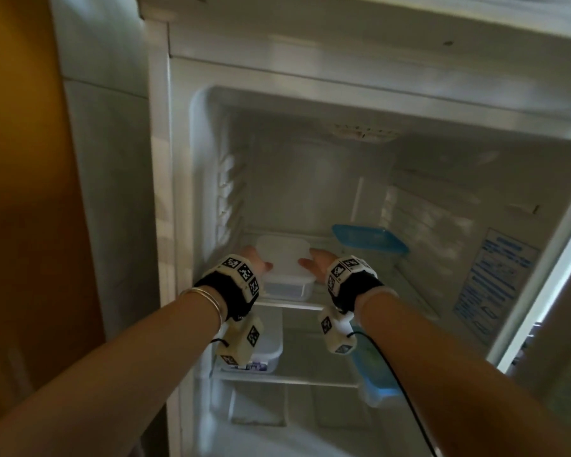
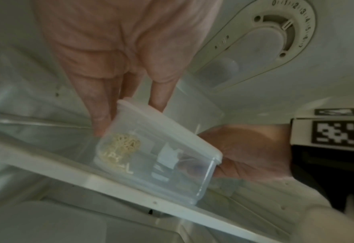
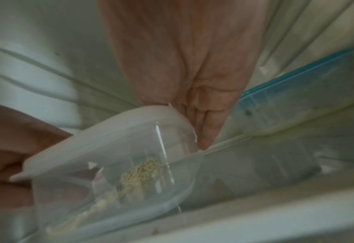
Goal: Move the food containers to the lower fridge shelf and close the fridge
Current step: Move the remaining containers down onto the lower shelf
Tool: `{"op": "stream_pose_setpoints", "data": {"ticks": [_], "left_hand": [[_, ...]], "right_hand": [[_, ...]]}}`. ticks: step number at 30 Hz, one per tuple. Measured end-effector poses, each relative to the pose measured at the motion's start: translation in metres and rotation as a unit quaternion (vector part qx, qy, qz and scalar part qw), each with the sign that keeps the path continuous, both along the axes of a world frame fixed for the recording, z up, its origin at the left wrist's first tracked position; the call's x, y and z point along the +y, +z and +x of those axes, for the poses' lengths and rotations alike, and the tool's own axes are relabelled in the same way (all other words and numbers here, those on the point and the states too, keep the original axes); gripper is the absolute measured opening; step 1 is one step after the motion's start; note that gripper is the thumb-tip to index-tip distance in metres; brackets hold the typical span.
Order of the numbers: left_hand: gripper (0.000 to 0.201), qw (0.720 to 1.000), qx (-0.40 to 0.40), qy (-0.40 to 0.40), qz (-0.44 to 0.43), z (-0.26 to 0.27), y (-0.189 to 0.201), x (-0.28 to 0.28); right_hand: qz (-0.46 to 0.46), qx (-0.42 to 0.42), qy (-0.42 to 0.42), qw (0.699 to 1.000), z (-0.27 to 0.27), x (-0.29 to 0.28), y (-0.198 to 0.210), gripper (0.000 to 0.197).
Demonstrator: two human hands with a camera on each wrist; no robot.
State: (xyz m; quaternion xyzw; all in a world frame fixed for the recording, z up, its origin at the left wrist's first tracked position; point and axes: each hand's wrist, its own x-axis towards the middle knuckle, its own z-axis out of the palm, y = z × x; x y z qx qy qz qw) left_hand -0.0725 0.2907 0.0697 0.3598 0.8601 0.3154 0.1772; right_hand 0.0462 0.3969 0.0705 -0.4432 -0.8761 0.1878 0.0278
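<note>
A clear food container with a white lid (image 1: 284, 262) stands at the front left of the upper fridge shelf (image 1: 297, 305); pale noodles show through its wall (image 2: 157, 157) (image 3: 113, 164). My left hand (image 1: 253, 258) (image 2: 119, 65) holds its left end, thumb over the lid and fingers down the side. At the right end my right hand (image 1: 317, 262) (image 3: 192, 65) grips the same way. A blue-lidded container (image 1: 366, 240) (image 3: 296, 102) sits behind and to the right on the same shelf, untouched.
On the lower shelf (image 1: 310, 357) sit another white-lidded container (image 1: 267, 344) at left and a blue-lidded one (image 1: 376, 377) at right, with a gap between them. The open door with a blue label (image 1: 495, 285) is at right. An orange wall (image 1: 20, 192) is at left.
</note>
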Motion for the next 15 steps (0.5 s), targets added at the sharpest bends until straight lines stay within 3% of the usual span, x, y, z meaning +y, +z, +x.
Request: {"op": "stream_pose_setpoints", "data": {"ticks": [5, 10, 15], "left_hand": [[0.053, 0.997, 0.072, 0.013, -0.028, -0.006, 0.005, -0.01], [0.046, 0.998, 0.054, -0.013, -0.006, -0.004, 0.01, 0.005], [0.048, 0.995, 0.083, -0.053, 0.004, 0.011, 0.038, 0.047]], "right_hand": [[0.002, -0.023, 0.01, 1.0, -0.022, -0.001, 0.0, 0.062], [0.006, -0.016, 0.01, 1.0, -0.014, 0.006, 0.003, 0.065], [0.051, 0.041, -0.039, 0.997, 0.028, 0.036, 0.03, 0.048]]}}
